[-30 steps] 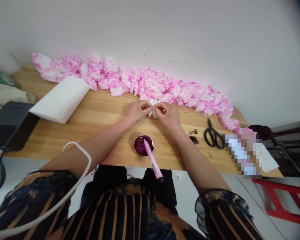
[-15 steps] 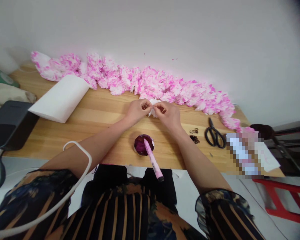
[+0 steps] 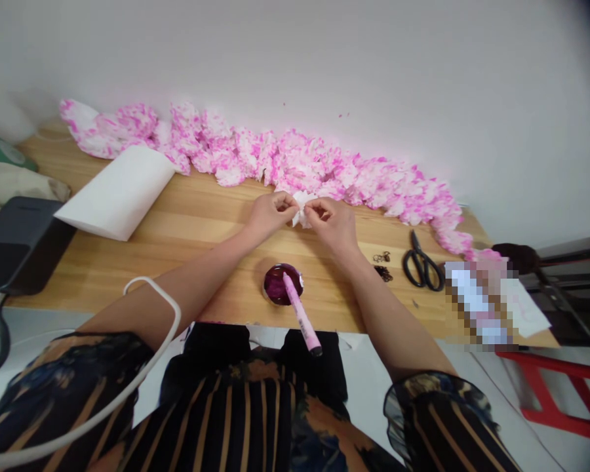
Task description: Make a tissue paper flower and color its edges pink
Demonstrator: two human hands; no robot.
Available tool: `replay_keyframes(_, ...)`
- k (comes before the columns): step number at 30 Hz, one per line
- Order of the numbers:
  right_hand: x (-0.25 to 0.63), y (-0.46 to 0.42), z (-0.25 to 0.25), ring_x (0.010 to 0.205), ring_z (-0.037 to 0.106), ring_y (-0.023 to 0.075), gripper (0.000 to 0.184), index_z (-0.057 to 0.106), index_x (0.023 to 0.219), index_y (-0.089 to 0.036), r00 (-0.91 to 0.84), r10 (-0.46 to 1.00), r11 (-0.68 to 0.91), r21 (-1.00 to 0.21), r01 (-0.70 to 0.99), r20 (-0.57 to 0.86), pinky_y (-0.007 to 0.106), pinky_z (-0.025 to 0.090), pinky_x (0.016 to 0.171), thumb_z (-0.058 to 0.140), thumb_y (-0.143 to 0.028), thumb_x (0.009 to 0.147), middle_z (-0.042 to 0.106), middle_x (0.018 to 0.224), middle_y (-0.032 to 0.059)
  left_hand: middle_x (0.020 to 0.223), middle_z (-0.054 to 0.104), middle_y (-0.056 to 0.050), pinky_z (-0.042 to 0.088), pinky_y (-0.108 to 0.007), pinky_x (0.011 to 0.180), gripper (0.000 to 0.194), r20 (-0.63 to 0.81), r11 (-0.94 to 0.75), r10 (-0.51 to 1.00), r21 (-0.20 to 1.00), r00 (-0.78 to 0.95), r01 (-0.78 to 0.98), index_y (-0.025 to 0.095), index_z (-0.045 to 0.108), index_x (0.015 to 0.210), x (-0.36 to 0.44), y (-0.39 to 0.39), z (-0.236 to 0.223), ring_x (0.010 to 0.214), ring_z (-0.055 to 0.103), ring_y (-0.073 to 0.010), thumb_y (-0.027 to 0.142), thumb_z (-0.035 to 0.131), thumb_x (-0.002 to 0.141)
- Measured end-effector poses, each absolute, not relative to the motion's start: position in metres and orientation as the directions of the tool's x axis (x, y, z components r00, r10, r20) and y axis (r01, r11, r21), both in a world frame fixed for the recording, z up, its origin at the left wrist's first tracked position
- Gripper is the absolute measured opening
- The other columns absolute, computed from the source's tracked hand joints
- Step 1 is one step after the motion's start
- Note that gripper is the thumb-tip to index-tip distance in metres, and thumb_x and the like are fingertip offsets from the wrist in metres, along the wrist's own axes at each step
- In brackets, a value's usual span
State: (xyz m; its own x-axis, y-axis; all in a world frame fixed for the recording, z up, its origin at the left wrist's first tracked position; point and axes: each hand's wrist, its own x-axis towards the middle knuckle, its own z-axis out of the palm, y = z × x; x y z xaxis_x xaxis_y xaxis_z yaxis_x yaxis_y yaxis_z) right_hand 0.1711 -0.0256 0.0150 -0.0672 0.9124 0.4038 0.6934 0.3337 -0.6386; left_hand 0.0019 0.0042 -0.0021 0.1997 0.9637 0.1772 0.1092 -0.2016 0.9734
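Observation:
Between both hands is a small white tissue paper flower (image 3: 303,199) with ruffled petals, held just above the table. My left hand (image 3: 271,213) pinches its left side between thumb and fingertips. From the right, my right hand (image 3: 333,221) grips it the same way. The fingers partly hide the flower. Behind it, a long heap of pink-and-white paper flowers (image 3: 299,160) lies along the wall. Nearer my body stands a round jar with dark purple contents (image 3: 275,288), and a pink marker (image 3: 302,318) leans out of it over the table edge.
Black-handled scissors (image 3: 417,265) lie to the right, beside small dark rubber bands (image 3: 382,273). A folded white sheet (image 3: 120,193) and a dark grey box (image 3: 24,242) are on the left. A white cable (image 3: 167,341) crosses my left arm. A red stool (image 3: 560,393) stands at lower right.
My fingertips have drawn slightly apart, and more of the white flower shows between them. The other things on the table have stayed put.

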Motion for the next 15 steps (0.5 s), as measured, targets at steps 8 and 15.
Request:
replay_keyframes(8, 0.1703, -0.0269, 0.0146, 0.072, 0.064, 0.0183, 0.016, 0.074, 0.083, -0.022, -0.128, 0.899, 0.363, -0.546, 0.755, 0.419, 0.03, 0.044, 0.065, 0.061, -0.026, 0.089, 0.073, 0.078, 0.0027, 0.067, 0.069, 0.0, 0.043, -0.021, 0.059, 0.006, 0.193, -0.236, 0.949, 0.959, 0.249, 0.156, 0.015, 0.066, 0.077, 0.0013, 0.0015, -0.0004, 0.061, 0.061, -0.0106, 0.02, 0.065, 0.08)
replay_keyframes(15, 0.1702, -0.0268, 0.0138, 0.073, 0.064, 0.0188, 0.016, 0.074, 0.082, -0.022, -0.153, 0.886, 0.389, -0.524, 0.758, 0.437, 0.031, 0.045, 0.067, 0.06, -0.025, 0.088, 0.073, 0.079, 0.0031, 0.066, 0.067, 0.002, 0.042, -0.02, 0.059, 0.004, 0.231, -0.282, 0.942, 0.938, 0.244, 0.202, 0.016, 0.064, 0.074, 0.0009, 0.0018, -0.0004, 0.061, 0.059, -0.0094, 0.016, 0.064, 0.078)
